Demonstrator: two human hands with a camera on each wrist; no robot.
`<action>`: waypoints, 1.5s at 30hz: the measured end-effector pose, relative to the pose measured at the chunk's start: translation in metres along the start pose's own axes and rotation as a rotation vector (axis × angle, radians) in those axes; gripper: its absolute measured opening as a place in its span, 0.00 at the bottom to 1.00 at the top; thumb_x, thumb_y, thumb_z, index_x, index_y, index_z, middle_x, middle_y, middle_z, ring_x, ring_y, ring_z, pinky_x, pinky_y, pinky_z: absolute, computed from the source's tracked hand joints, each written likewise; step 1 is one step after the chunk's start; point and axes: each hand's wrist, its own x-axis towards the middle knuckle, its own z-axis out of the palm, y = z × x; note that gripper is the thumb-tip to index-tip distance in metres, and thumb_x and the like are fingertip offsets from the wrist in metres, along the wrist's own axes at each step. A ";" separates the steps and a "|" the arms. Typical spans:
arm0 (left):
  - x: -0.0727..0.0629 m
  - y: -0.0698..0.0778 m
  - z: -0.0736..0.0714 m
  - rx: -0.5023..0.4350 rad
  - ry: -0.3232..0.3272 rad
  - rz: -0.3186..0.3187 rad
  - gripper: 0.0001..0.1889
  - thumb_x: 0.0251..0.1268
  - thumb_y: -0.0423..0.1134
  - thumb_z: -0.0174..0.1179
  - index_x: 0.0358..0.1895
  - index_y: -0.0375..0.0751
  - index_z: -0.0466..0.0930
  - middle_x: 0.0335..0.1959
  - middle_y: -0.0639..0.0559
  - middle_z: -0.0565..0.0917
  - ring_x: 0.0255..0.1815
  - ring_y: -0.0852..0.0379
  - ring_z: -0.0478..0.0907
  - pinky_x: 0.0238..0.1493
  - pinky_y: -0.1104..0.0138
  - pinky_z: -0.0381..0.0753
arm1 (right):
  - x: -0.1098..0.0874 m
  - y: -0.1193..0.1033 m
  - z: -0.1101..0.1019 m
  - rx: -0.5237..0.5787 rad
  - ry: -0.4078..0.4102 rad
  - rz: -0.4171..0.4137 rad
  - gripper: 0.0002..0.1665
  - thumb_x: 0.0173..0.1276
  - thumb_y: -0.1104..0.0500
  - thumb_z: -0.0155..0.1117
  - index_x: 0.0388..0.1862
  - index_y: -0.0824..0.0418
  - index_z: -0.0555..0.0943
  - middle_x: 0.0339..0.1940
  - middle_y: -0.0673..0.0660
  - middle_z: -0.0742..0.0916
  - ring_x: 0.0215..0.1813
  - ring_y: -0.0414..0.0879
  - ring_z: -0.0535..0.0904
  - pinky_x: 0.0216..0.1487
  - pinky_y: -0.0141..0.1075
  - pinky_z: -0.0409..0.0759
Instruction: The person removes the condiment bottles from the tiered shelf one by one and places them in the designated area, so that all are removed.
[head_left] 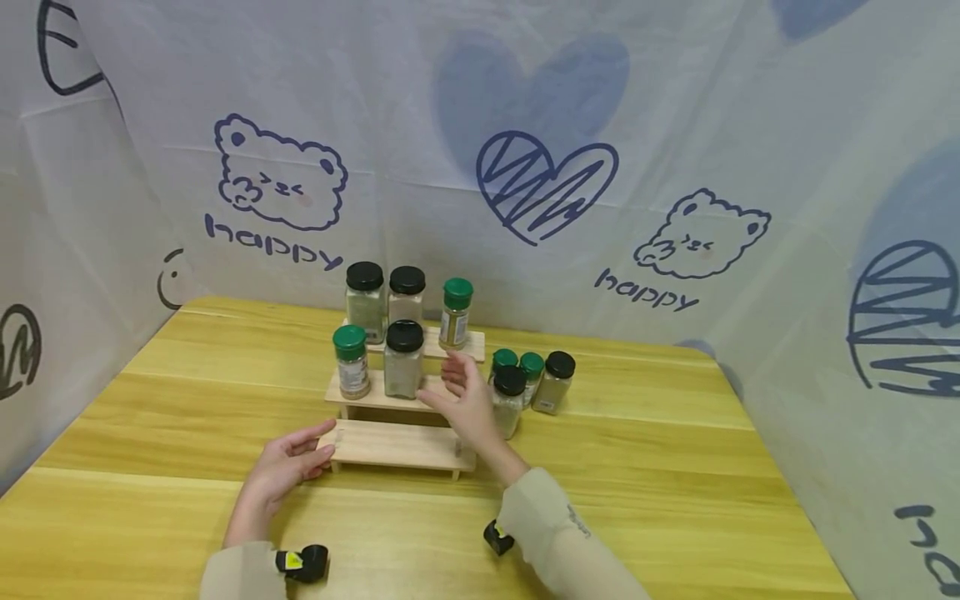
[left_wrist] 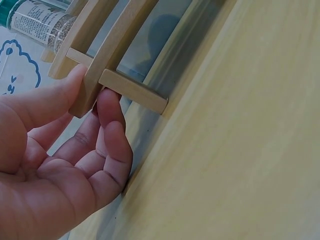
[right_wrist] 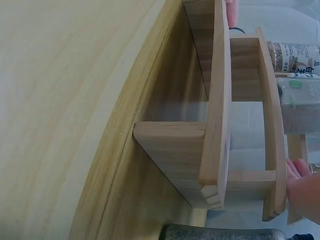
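A three-tier wooden rack [head_left: 397, 443] stands on the table. My left hand [head_left: 281, 468] pinches the left end of its lowest shelf, thumb above and fingertips beneath in the left wrist view [left_wrist: 75, 145]. My right hand [head_left: 471, 407] is over the right end of the middle shelf, fingers loosely bent, with no jar between them. Just left of its thumb stands a black-lidded spice jar [head_left: 404, 367]. A green-lidded shaker [head_left: 352, 367] shares that shelf. On the top shelf are two black-lidded jars [head_left: 365, 308] [head_left: 407, 292] and a green-lidded shaker [head_left: 454, 321].
Right of the rack, a black-lidded jar [head_left: 507, 408], another black-lidded jar [head_left: 554, 385] and two green-lidded shakers [head_left: 532, 371] stand close together on the wooden table [head_left: 660, 483], beside my right forearm. A printed cloth [head_left: 420, 125] hangs behind the table.
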 end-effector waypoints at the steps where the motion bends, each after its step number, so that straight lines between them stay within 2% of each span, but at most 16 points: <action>1: 0.000 0.000 0.000 0.001 0.000 0.000 0.27 0.58 0.34 0.59 0.61 0.31 0.62 0.42 0.49 0.77 0.33 0.61 0.76 0.35 0.68 0.76 | 0.001 0.000 0.001 0.000 -0.002 -0.004 0.38 0.53 0.72 0.65 0.61 0.76 0.59 0.52 0.75 0.69 0.55 0.67 0.65 0.57 0.54 0.62; 4: 0.000 0.000 0.000 0.004 0.001 0.001 0.27 0.59 0.34 0.59 0.61 0.30 0.62 0.42 0.48 0.77 0.33 0.61 0.76 0.35 0.68 0.76 | 0.003 0.002 0.003 -0.002 -0.013 -0.017 0.39 0.52 0.73 0.65 0.61 0.76 0.58 0.52 0.75 0.70 0.54 0.67 0.66 0.57 0.54 0.63; 10: -0.001 0.000 0.000 0.004 0.003 0.005 0.27 0.59 0.34 0.58 0.61 0.31 0.63 0.46 0.44 0.76 0.33 0.61 0.76 0.36 0.68 0.76 | 0.013 0.023 0.010 -0.042 -0.044 -0.009 0.42 0.52 0.68 0.67 0.64 0.70 0.58 0.52 0.69 0.72 0.55 0.61 0.68 0.57 0.49 0.65; 15: -0.001 -0.001 0.000 0.002 0.000 0.012 0.27 0.59 0.34 0.58 0.61 0.30 0.63 0.46 0.44 0.76 0.33 0.61 0.77 0.36 0.68 0.76 | 0.017 0.026 0.017 -0.096 -0.024 -0.006 0.42 0.52 0.65 0.69 0.63 0.67 0.60 0.49 0.64 0.75 0.52 0.57 0.72 0.54 0.47 0.69; 22: 0.001 -0.003 -0.001 -0.011 0.007 0.009 0.27 0.59 0.33 0.59 0.61 0.30 0.63 0.46 0.44 0.77 0.33 0.60 0.77 0.35 0.68 0.77 | 0.018 0.018 0.020 -0.097 -0.019 -0.029 0.43 0.51 0.67 0.69 0.64 0.68 0.60 0.46 0.67 0.75 0.47 0.60 0.72 0.51 0.51 0.70; 28: 0.001 -0.003 -0.001 -0.005 0.005 0.008 0.27 0.58 0.34 0.59 0.61 0.30 0.63 0.46 0.44 0.77 0.33 0.59 0.77 0.35 0.68 0.77 | 0.010 -0.011 0.024 -0.124 -0.001 -0.014 0.36 0.52 0.71 0.66 0.60 0.74 0.63 0.43 0.71 0.75 0.48 0.65 0.70 0.50 0.55 0.69; 31: 0.001 -0.002 -0.001 -0.005 0.008 0.007 0.27 0.59 0.33 0.58 0.61 0.30 0.63 0.47 0.43 0.76 0.33 0.60 0.77 0.35 0.68 0.77 | 0.009 -0.016 0.025 -0.132 0.010 0.005 0.33 0.53 0.71 0.65 0.58 0.74 0.65 0.43 0.71 0.75 0.48 0.65 0.70 0.50 0.54 0.69; 33: 0.001 -0.002 -0.001 -0.003 0.009 0.004 0.26 0.59 0.33 0.58 0.61 0.31 0.63 0.48 0.43 0.76 0.33 0.59 0.77 0.36 0.68 0.77 | 0.010 -0.013 0.024 -0.116 0.016 0.000 0.32 0.53 0.72 0.65 0.57 0.74 0.66 0.42 0.71 0.75 0.47 0.65 0.71 0.49 0.53 0.70; 37: 0.000 -0.002 -0.001 -0.003 0.005 -0.001 0.27 0.59 0.34 0.59 0.61 0.31 0.64 0.47 0.44 0.76 0.34 0.59 0.77 0.36 0.68 0.77 | 0.016 0.006 0.023 -0.086 0.024 -0.039 0.32 0.51 0.72 0.67 0.56 0.73 0.68 0.41 0.70 0.76 0.45 0.63 0.72 0.48 0.52 0.71; 41: 0.000 -0.001 0.000 -0.003 0.004 -0.002 0.27 0.59 0.34 0.58 0.61 0.31 0.63 0.47 0.45 0.76 0.34 0.59 0.77 0.36 0.68 0.77 | 0.019 0.020 0.021 -0.130 0.029 -0.048 0.32 0.50 0.70 0.68 0.55 0.72 0.69 0.40 0.66 0.77 0.44 0.59 0.74 0.47 0.46 0.74; 45: -0.001 -0.002 0.000 -0.005 0.006 -0.001 0.26 0.59 0.33 0.58 0.61 0.31 0.63 0.47 0.44 0.75 0.33 0.59 0.77 0.36 0.68 0.77 | 0.016 0.020 0.020 -0.169 0.034 -0.019 0.32 0.50 0.67 0.70 0.54 0.70 0.70 0.39 0.63 0.78 0.42 0.56 0.75 0.44 0.41 0.75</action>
